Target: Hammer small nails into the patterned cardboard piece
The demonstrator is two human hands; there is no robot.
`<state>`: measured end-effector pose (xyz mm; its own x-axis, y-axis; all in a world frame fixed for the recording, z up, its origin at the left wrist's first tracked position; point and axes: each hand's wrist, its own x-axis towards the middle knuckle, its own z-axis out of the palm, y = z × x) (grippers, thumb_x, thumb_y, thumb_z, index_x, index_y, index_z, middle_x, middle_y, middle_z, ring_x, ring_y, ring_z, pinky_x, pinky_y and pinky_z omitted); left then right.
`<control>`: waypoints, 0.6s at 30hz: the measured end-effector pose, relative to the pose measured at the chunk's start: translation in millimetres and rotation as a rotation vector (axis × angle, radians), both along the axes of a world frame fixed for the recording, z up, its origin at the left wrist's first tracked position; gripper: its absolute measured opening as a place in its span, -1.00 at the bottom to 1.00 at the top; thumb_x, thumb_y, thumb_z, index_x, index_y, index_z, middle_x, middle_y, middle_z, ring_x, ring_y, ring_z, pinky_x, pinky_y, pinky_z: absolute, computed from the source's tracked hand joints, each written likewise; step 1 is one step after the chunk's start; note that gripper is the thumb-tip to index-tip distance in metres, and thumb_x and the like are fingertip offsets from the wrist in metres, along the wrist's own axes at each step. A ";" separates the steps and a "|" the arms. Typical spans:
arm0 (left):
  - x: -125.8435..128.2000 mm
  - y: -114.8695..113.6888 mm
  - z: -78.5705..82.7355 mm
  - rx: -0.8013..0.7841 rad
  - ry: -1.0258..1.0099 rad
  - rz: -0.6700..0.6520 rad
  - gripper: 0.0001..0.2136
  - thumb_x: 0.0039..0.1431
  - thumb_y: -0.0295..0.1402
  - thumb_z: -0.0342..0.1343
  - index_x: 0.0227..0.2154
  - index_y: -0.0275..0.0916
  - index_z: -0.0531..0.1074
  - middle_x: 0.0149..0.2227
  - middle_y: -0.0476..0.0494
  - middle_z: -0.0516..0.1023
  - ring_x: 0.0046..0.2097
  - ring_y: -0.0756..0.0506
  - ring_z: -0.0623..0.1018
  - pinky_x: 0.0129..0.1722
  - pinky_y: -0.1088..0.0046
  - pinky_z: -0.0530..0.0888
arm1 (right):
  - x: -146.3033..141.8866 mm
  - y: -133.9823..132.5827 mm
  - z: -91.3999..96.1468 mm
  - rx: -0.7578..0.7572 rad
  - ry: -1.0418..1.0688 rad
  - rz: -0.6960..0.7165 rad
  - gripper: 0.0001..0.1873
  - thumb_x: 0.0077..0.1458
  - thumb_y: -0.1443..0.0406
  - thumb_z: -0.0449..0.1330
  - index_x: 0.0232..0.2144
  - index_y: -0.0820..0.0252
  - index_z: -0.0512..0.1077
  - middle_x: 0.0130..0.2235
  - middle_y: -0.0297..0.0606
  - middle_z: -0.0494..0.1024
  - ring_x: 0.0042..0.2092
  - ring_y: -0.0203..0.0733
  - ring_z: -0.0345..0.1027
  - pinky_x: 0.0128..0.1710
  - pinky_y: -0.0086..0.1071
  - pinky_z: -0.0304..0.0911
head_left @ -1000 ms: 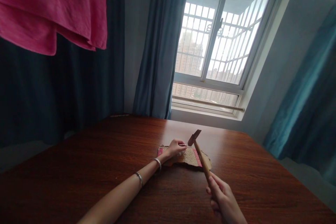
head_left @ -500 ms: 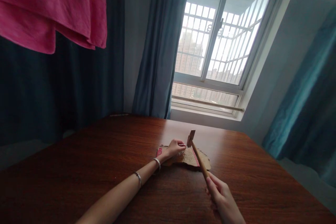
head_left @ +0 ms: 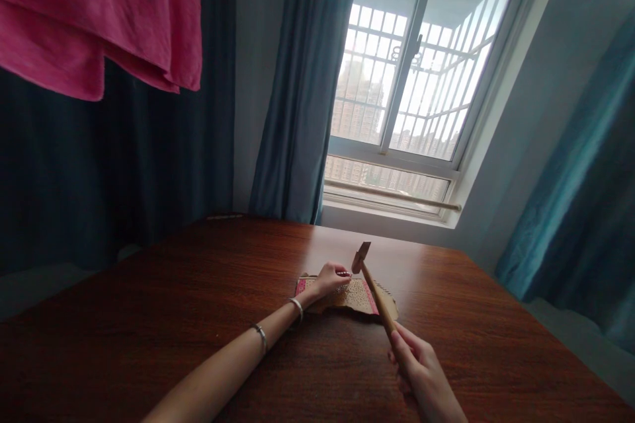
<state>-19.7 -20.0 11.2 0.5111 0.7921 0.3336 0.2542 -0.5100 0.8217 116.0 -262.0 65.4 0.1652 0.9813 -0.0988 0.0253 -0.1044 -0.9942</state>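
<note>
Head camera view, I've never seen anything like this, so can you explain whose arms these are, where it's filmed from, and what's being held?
There's no machine here: these are a person's own bare arms, seen from a camera worn on their head, looking forward and down. The right hand grips a hammer by its handle, with the head raised near the left fingertips. The left hand reaches over a torn piece of cardboard lying on the wooden table; whatever its fingertips may pinch is too small to tell. Beyond the table is a window.
</note>
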 end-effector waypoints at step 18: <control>1.4 1.4 -3.3 0.000 0.006 0.026 -0.77 -0.13 -0.30 0.09 -0.51 -0.39 0.51 -0.53 -0.08 0.48 -0.46 0.00 0.38 -0.48 0.56 0.22 | -5.6 -2.2 0.3 0.003 0.078 -0.036 -0.43 -0.06 -0.06 0.11 -0.12 0.20 0.28 -0.54 -0.45 0.25 -0.71 -0.56 -0.05 -0.80 -0.65 -0.18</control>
